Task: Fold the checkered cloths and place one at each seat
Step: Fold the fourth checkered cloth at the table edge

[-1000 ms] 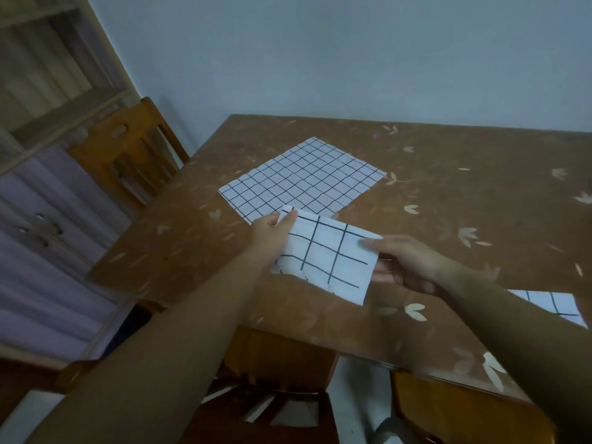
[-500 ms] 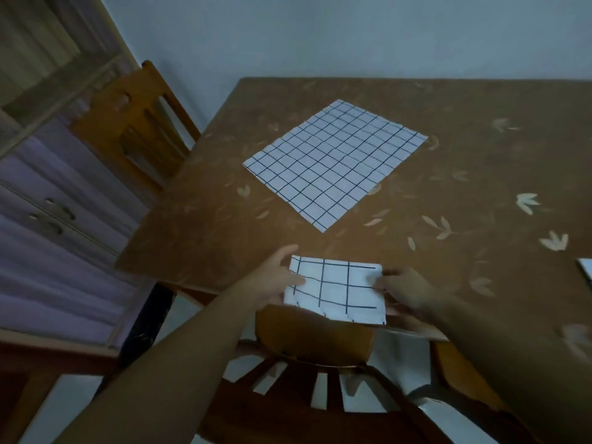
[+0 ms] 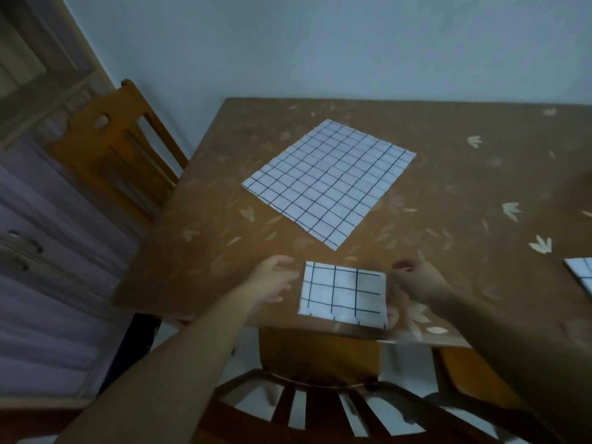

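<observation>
Three checkered cloths were in view on the table [image 3: 198,267].

1. Folded cloth [image 3: 342,294]: a small rectangle, lying flat at the near edge of the table, directly above the back of the near chair [image 3: 320,357]. Its near edge ran almost along the table edge. White with dark grid lines.

2. Unfolded cloth [image 3: 330,182]: spread flat toward the middle of the table, turned at an angle to the table edges, well apart from the folded one.

3. Third cloth [image 3: 581,275]: only a corner showed at the right border of the view; whether it was folded could not be told.

Left hand [image 3: 272,283]: palm down over the table, fingers loosely spread and fairly straight, tips just beside the left edge of the folded cloth. It gripped nothing. Contact with the cloth could not be told because of blur.

Right hand [image 3: 416,283]: just beside the right edge of the folded cloth, fingers loosely curled, blurred. Whether any finger touched the cloth could not be told.

Both forearms reached in from the near side, one on each side of the near chair.

Surroundings: a second wooden chair [image 3: 109,145] stood at the left side of the table; behind it, a cabinet [image 3: 38,251] with drawers against the pale wall [image 3: 320,43]. The table top was brown with a light leaf pattern.
</observation>
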